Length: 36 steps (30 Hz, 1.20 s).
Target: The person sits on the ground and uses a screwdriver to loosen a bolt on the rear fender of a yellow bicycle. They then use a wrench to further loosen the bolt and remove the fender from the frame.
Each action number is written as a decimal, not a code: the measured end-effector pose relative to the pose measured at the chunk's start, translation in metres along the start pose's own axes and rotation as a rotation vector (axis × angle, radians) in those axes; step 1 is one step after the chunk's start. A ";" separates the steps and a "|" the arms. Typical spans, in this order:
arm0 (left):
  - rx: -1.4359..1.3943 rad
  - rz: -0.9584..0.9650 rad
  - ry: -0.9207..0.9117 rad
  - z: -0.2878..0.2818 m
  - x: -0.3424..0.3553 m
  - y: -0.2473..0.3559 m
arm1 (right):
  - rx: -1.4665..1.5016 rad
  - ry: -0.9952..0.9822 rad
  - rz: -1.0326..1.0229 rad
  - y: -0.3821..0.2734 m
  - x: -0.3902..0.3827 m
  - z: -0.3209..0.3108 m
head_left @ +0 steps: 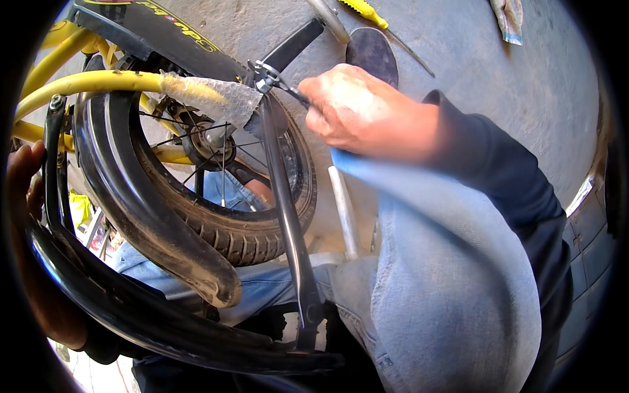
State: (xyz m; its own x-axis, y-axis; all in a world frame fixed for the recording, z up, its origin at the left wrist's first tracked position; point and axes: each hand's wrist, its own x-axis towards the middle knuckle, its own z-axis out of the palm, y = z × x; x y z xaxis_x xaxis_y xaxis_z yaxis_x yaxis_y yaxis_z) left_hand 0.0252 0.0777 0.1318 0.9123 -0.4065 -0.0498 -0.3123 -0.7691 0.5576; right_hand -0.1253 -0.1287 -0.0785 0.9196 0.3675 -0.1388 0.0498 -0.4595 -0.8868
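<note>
My right hand (363, 114) is closed round the handle of a dark spanner (287, 87). The spanner's jaw sits at a silver bolt (264, 85), at the top of a black metal stay (286, 209) beside a yellow bicycle frame tube (98, 81). Bubble wrap (213, 93) covers the tube's end. At the left edge my left hand (49, 288) grips a curved black carrier frame (98, 283), its fingers partly in shadow. Between the carrier and the wheel's knobbly tyre (239, 243) curves a dusty black mudguard (131, 190).
A yellow-handled screwdriver (364, 10) lies on the grey floor (458, 59), with a crumpled plastic wrapper (508, 19) farther right. The black chain guard (183, 36) and a crank arm (295, 44) are beyond the wheel. My jeans-clad leg (452, 262) is close at the right.
</note>
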 end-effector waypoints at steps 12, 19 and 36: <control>0.225 0.093 -0.480 -0.060 0.007 -0.029 | 0.882 0.000 0.416 0.012 -0.008 -0.015; 0.047 0.141 -0.340 -0.035 0.005 -0.025 | 1.043 0.276 0.537 0.028 -0.006 -0.015; -0.393 0.247 -0.106 0.000 0.006 -0.023 | 1.288 0.260 0.514 0.030 -0.008 -0.012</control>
State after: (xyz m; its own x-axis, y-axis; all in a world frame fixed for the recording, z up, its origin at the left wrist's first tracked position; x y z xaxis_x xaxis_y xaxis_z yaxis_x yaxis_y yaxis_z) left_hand 0.0381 0.0925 0.1184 0.7852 -0.6171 0.0508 -0.3737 -0.4068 0.8336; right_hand -0.1265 -0.1551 -0.0983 0.7776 0.1648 -0.6068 -0.5646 0.6077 -0.5585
